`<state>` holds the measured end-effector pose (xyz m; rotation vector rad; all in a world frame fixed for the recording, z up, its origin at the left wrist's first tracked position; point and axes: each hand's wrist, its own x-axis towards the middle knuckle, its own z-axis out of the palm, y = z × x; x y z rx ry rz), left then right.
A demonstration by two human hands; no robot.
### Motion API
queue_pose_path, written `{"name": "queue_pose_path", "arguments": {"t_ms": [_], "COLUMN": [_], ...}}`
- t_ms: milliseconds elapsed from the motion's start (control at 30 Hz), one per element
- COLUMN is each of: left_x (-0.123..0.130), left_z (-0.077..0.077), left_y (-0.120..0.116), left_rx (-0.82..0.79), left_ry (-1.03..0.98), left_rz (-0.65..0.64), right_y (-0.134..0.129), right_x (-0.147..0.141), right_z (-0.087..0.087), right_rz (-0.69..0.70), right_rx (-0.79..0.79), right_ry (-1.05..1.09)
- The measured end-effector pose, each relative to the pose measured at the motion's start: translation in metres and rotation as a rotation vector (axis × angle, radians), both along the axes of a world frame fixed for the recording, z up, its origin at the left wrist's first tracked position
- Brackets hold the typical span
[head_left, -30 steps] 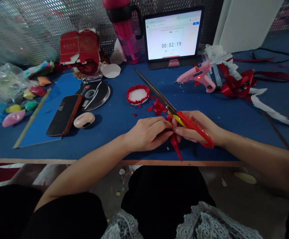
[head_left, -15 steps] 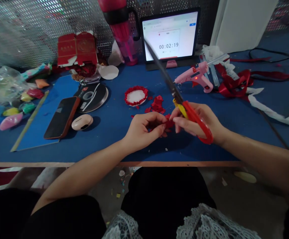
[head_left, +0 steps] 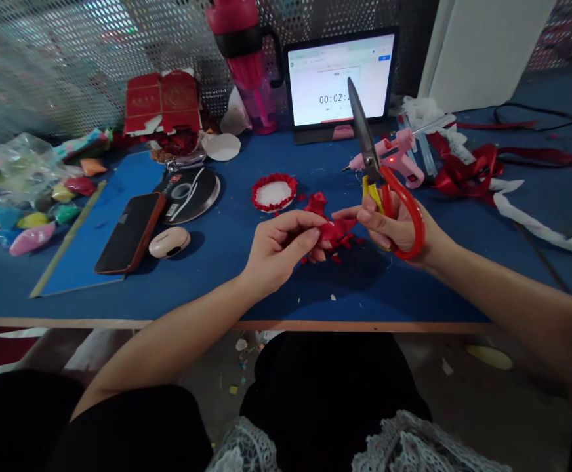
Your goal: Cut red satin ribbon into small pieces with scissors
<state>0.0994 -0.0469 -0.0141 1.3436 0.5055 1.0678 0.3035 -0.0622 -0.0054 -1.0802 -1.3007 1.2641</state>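
My left hand (head_left: 286, 248) pinches a piece of red ribbon (head_left: 334, 231) between thumb and fingers, low over the blue table. Around my right hand (head_left: 398, 226) sit the handles of a pair of scissors (head_left: 410, 213), red and yellow, with the blades pointing up and away. The fingertips of my right hand are close to the ribbon piece; whether they touch it I cannot tell. Small red ribbon scraps (head_left: 317, 202) lie behind and under the hands. Behind my left hand rests a white disc (head_left: 273, 193) rimmed with red ribbon pieces.
A pink glue gun (head_left: 394, 157) with a lit red light lies behind the scissors. A tablet (head_left: 342, 82) showing a timer stands at the back beside a pink bottle (head_left: 251, 78). Left are a phone (head_left: 129, 233), an earbud case (head_left: 169, 242) and a ribbon spool (head_left: 192, 193). Red ribbon (head_left: 468, 167) lies right.
My right hand has turned the scissors, so the blades now point more steeply upward and further right. Its fingertips have moved slightly right and up. My left hand still pinches the ribbon.
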Motion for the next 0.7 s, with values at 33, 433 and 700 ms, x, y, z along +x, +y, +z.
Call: {"name": "queue_pose_path", "arguments": {"t_ms": [33, 433, 700], "left_x": [0.0001, -0.0020, 0.0023], "left_z": [0.0001, -0.0006, 0.0024], "left_y": [-0.0002, 0.0027, -0.0001], "left_rx": [0.001, -0.031, 0.034], "left_ry": [0.009, 0.188, 0.226], "left_rz": [0.008, 0.023, 0.030], "right_y": [0.0000, -0.0021, -0.0011], "right_x": [-0.0003, 0.0005, 0.0021], "right_z": [-0.0001, 0.0034, 0.0002], "right_rz": [0.009, 0.012, 0.011], "right_rx": [-0.024, 0.059, 0.088], "right_ry": [0.035, 0.176, 0.086]}}
